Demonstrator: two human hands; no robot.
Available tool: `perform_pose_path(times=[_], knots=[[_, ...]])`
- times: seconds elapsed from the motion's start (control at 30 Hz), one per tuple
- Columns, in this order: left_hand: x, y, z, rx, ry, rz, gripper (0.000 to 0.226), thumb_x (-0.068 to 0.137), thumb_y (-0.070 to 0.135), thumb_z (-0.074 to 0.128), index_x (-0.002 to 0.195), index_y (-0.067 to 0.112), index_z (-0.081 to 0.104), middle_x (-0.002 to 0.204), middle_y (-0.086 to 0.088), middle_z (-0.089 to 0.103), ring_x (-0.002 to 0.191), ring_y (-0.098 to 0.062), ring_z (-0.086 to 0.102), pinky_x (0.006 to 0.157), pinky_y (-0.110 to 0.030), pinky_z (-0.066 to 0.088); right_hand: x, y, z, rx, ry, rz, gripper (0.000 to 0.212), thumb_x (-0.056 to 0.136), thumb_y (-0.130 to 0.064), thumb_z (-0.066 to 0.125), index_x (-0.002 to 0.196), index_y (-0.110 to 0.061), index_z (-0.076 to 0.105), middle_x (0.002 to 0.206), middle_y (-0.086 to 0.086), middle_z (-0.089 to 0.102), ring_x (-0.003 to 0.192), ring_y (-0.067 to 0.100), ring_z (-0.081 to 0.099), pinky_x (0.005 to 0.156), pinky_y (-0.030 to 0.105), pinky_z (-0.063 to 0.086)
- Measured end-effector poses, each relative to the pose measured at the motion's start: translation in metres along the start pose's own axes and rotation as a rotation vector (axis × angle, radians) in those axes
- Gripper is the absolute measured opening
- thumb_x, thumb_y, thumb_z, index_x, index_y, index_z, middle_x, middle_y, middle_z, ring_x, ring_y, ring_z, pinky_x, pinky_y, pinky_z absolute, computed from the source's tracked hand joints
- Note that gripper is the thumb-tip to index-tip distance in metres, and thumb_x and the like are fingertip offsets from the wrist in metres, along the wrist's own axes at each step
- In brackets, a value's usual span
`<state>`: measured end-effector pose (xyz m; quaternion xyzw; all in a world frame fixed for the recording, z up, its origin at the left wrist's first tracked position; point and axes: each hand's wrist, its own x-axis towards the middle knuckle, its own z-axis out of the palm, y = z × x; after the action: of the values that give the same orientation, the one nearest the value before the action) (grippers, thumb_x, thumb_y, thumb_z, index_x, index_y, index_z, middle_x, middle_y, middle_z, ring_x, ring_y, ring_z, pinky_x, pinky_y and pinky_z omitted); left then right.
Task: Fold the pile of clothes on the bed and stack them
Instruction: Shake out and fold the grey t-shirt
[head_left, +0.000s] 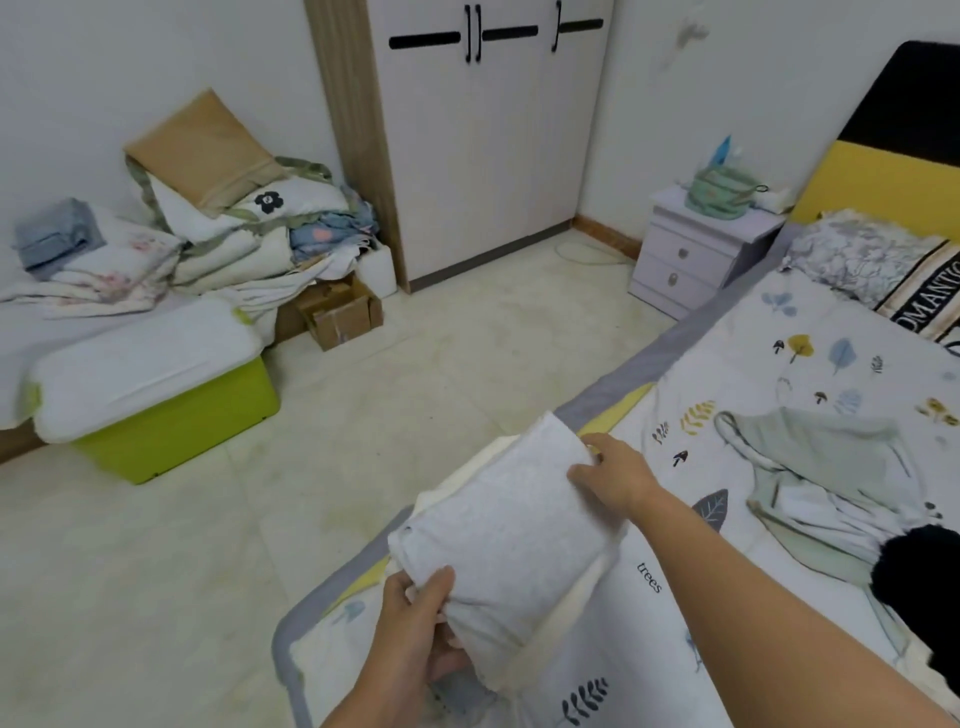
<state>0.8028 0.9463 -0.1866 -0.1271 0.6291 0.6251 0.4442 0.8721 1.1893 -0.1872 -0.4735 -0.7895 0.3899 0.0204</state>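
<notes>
— Any readable writing?
— Yes, two spots. Small dark word "trees" (649, 578) printed on the white leaf-patterned bedsheet (810, 364), at about 5 o'clock from frame centre, lettering turned sideways, just beside the right forearm.
— Anything else?
— Large white capitals on a black band of the pillow (914, 283), at about 3 o'clock, near the headboard. Only "OMANTIC" legible; first letter partly lost in the fold, last cut by the frame edge.
— Brands, numbers, signs?
— None legible. Cardboard box on the floor at 9 o'clock too blurred to read.
</notes>
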Motion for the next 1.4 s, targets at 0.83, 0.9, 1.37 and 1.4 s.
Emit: perform_pose_path(times=[0.83, 0.9, 1.37, 1.4], knots=[[0.067, 0.004, 0.031, 1.850, 0.044, 0.768, 0.059, 0.098, 0.047, 0.016, 0.148, 0.030, -0.010, 0.157, 0.003, -0.015, 0.145, -0.017, -0.012, 0.115, -0.042, -0.009, -0.014, 0.022, 0.072, -0.228, 0.026, -0.106, 0.063, 0.097, -0.052, 0.027, 0.150, -0.030, 0.000, 0.157, -0.003, -0.017, 0.143, 0.017, -0.019, 0.113, 0.053, -0.007], [0.083, -0.001, 0.020, 1.826, 0.023, 0.734, 0.057, 0.098, 0.048, 0.012, 0.147, 0.033, -0.014, 0.157, 0.004, -0.016, 0.145, -0.015, -0.013, 0.115, -0.040, -0.009, -0.012, 0.027, 0.078, -0.253, -0.008, -0.109, 0.063, 0.097, -0.052, 0.026, 0.150, -0.031, -0.002, 0.157, -0.004, -0.017, 0.143, 0.017, -0.019, 0.113, 0.051, -0.008], [0.087, 0.021, 0.021, 1.796, -0.067, 0.659, 0.064, 0.096, 0.052, 0.021, 0.150, 0.027, -0.004, 0.159, 0.002, -0.007, 0.146, -0.018, -0.003, 0.117, -0.040, 0.000, -0.020, 0.004, 0.065, -0.359, -0.039, -0.063, 0.056, 0.100, -0.041, 0.027, 0.150, -0.023, 0.012, 0.159, 0.004, -0.004, 0.145, 0.023, -0.007, 0.114, 0.053, 0.001], [0.083, 0.023, 0.023, 1.792, -0.070, 0.662, 0.064, 0.096, 0.052, 0.023, 0.150, 0.027, -0.001, 0.159, 0.001, -0.005, 0.146, -0.019, -0.002, 0.117, -0.039, 0.001, -0.025, 0.003, 0.063, -0.358, -0.023, -0.063, 0.053, 0.100, -0.039, 0.028, 0.149, -0.022, 0.017, 0.159, 0.005, 0.001, 0.145, 0.023, -0.002, 0.114, 0.052, 0.003]])
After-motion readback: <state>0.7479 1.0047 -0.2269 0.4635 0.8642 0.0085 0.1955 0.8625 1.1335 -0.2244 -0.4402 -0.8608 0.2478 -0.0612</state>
